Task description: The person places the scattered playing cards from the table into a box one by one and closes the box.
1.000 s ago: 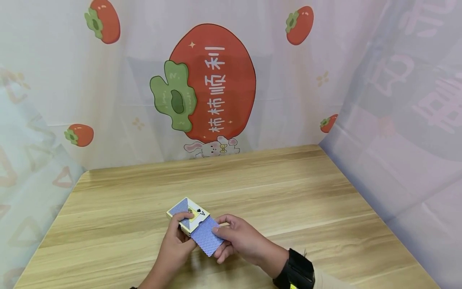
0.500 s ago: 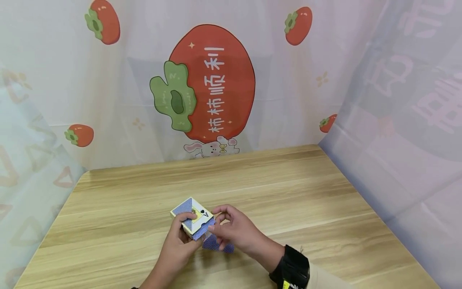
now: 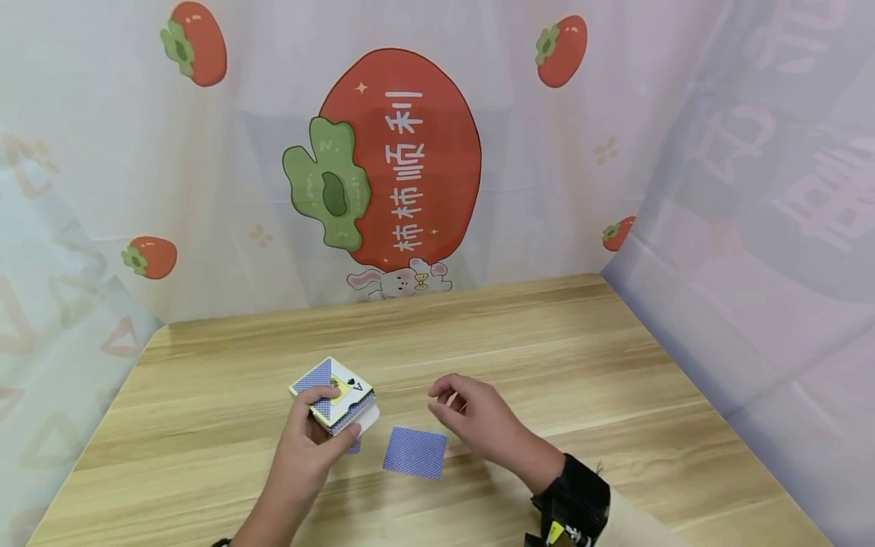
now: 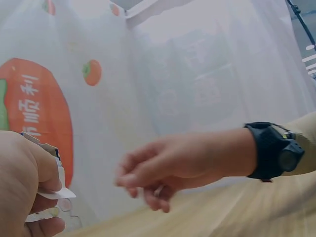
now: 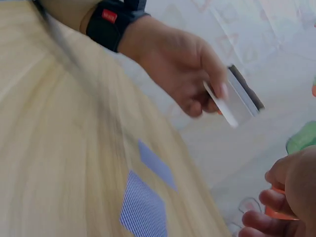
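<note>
In the head view my left hand [image 3: 304, 433] grips a playing card box [image 3: 333, 391], its top printed with a blue pattern and an ace of spades. The box's opening faces right, with a white flap [image 3: 367, 419] sticking out under it by the thumb. A blue-backed playing card [image 3: 415, 453] lies face down on the table between my hands. Another blue-backed card [image 3: 354, 447] shows partly behind the left thumb; the right wrist view shows both cards lying apart. My right hand [image 3: 478, 418] hovers right of the box with loosely bent fingers, holding nothing.
The wood-grain table [image 3: 547, 357] spreads around the hands. Behind it hangs a pale cloth [image 3: 533, 190] printed with persimmons, and more cloth closes in both sides. A black band [image 3: 577, 497] sits on the right wrist.
The right hand was pulling a blue-backed card from the box; that hand has now let go and moved right. A card lies uncovered on the table. The left hand has carried the box left.
</note>
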A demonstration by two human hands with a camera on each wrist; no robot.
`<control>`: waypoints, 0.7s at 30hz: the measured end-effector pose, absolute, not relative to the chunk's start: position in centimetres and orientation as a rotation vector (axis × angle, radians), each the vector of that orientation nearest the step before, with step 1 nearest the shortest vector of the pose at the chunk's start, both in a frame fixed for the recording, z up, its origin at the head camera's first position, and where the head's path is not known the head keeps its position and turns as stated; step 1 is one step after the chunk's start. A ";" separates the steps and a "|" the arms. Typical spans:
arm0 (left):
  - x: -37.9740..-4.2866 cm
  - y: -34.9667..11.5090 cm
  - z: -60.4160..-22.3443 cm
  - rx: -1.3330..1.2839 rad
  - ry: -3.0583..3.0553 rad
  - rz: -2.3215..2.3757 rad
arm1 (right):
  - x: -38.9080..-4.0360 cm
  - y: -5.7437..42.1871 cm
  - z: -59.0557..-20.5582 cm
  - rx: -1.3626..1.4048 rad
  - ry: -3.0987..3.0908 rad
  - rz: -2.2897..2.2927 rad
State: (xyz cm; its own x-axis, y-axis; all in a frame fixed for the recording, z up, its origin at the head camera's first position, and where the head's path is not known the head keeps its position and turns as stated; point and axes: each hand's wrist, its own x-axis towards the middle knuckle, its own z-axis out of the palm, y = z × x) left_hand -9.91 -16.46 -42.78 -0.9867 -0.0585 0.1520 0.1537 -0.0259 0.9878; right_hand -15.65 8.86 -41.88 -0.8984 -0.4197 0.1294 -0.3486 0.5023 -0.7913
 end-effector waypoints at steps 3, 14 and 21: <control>-10.0 -17.2 -42.4 -0.119 -2.071 -2.145 | -16.1 10.4 -42.1 -0.630 2.727 -1.306; -10.2 -18.5 -41.9 -0.086 -2.106 -2.142 | -17.1 12.8 -45.9 -0.578 2.863 -0.864; -10.4 -18.4 -42.2 -0.043 -2.116 -2.142 | -17.3 10.3 -47.3 -0.709 2.984 -0.445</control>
State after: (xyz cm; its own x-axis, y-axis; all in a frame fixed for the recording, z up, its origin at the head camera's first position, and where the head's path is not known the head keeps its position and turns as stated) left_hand -10.36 -18.39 -42.22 -0.9911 -0.0725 0.1117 0.1126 -0.0083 0.9936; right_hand -17.32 10.31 -47.33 -0.8944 -0.4466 0.0246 -0.4343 0.8540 -0.2864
